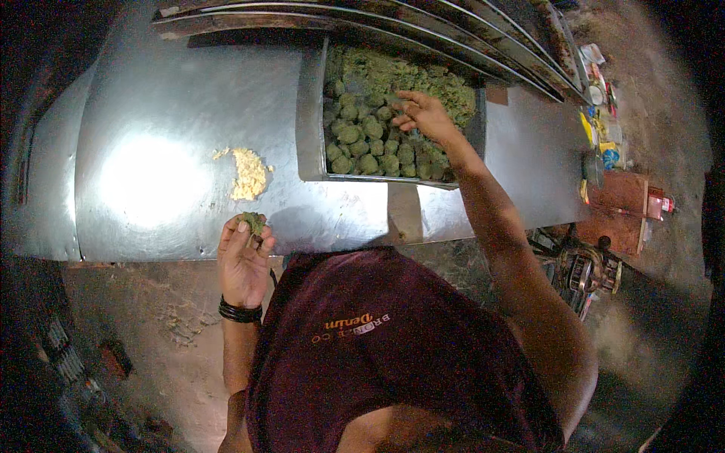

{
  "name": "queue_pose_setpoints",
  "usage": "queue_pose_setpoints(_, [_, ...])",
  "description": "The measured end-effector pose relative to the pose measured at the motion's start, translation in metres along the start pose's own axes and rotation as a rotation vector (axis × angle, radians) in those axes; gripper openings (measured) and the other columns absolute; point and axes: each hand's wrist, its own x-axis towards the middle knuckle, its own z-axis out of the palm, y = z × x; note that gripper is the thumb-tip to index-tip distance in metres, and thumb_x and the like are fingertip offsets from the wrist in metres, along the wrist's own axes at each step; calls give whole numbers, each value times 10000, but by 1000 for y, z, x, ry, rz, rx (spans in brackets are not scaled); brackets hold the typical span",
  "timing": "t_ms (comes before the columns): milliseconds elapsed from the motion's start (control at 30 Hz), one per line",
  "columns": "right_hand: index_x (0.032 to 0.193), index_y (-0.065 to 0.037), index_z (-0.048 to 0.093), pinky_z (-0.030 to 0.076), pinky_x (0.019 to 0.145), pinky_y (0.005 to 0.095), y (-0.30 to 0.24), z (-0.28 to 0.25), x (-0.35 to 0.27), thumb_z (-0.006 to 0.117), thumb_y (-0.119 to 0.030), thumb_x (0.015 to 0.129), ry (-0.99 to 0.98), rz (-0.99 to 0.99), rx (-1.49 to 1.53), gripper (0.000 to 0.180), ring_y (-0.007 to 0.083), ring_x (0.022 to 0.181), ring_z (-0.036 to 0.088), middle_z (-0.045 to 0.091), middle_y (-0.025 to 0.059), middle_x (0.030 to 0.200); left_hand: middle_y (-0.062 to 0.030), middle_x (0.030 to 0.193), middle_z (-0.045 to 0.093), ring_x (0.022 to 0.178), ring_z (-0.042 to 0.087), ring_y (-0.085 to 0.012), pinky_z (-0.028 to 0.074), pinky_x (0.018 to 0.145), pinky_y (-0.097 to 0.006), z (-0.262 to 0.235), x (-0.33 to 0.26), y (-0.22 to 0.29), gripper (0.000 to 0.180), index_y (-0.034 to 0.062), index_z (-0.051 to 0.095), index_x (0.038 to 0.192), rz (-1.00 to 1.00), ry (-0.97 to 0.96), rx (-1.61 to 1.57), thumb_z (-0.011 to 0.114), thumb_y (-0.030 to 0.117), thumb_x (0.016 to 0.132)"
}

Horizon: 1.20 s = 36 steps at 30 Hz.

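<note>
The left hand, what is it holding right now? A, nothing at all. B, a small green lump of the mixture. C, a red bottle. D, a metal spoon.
B: the left hand is cupped at the near edge of the metal table with a small green lump at its fingertips, while the right hand reaches into the tray of green balls.

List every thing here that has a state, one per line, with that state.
Left hand: palm up, fingers curled round a green lump.
Right hand: reaching into the tray, fingers over the green balls.
Tray: on the metal table, partly filled.
Green balls: rolled, packed in rows.
Green mix: loose heap at the tray's far end.
Yellow crumbs: small loose pile on the table.
</note>
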Motion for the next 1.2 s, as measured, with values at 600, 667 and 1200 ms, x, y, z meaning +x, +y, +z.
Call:
queue_pose_setpoints(600, [994,-46,625,455,784,274,-39,-55,-47,641,-94,766,275,-884,-367,233,178,891,585,614,89,979,-104,917,583,813,585,-220,493,727,-347,110,-44,-138,204,28,515,1007,292,100,83,581,107,831])
queue_pose_setpoints(667, [1001,-56,629,454,806,300,-18,-67,-54,629,-171,774,227,-759,-217,254,207,903,594,628,104,972,-97,907,581,807,586,-217,496,729,-340,132,-34,-154,182,30,510,1009,295,17,128,553,89,842])
queue_pose_setpoints(1200, [924,-92,580,495,530,247,15,-103,-72,513,-254,858,-155,272,1097,187,163,744,569,590,35,867,-142,898,618,721,625,-161,485,635,-283,247,87,-231,268,18,611,984,924,-250,1116,619,190,779])
